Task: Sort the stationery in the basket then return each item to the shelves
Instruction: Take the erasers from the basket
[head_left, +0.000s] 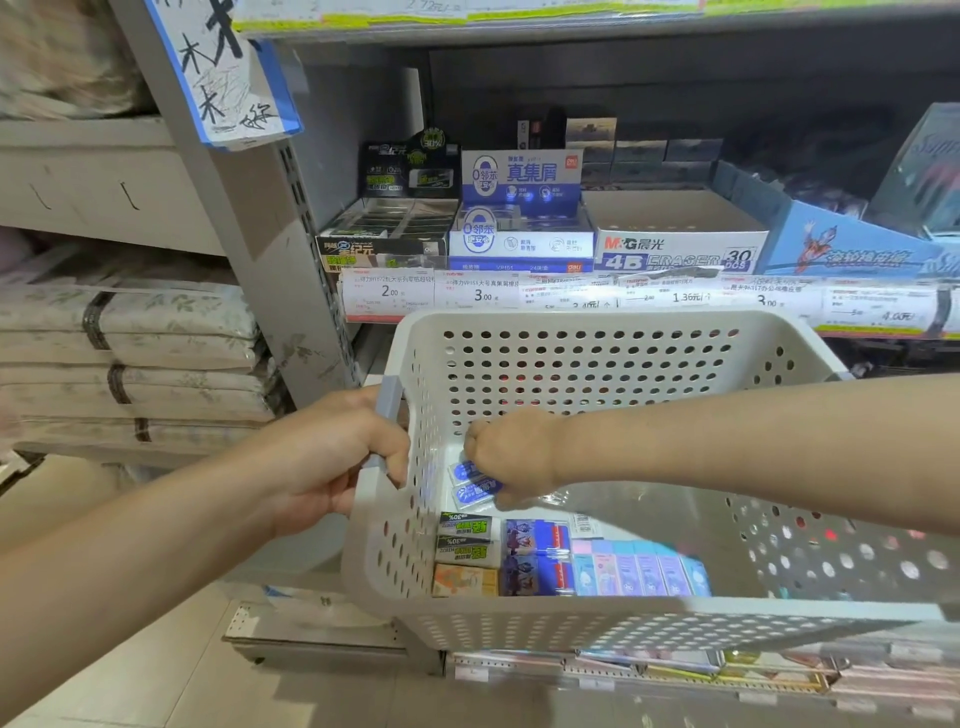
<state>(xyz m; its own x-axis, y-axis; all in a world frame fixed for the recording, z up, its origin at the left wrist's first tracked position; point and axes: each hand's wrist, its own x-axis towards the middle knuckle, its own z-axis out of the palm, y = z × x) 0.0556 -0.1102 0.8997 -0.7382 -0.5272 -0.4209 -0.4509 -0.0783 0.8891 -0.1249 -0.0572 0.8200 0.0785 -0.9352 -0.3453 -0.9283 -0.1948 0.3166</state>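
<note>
A: Where are the erasers we are sorting lying right now?

B: We are looking down into the white perforated basket (597, 364), which is filling the middle and lower right. Two blue-and-white erasers (474, 483) are lying on its floor toward nine o'clock, and our right hand (511, 454) is sitting right on top of them, its fingers curling down and pinching them. Toward six o'clock from that hand, the green-and-black erasers (465, 540), the dark blue erasers (535, 556) and a row of pastel erasers (639, 571) are lining up along the near wall.

A: And how are our arms lying?

B: Our right forearm is reaching in from three o'clock, crossing over the basket's right rim, wrist bending downward. Our left hand (332, 457) is gripping the grey handle (389, 410) at the basket's nine o'clock edge, fingers wrapping round it, forearm coming up from seven o'clock.

A: And the shelf?

B: At twelve o'clock, the shelf (649, 306) is carrying open display boxes, the blue-and-white display box (519, 228) among them.
</note>
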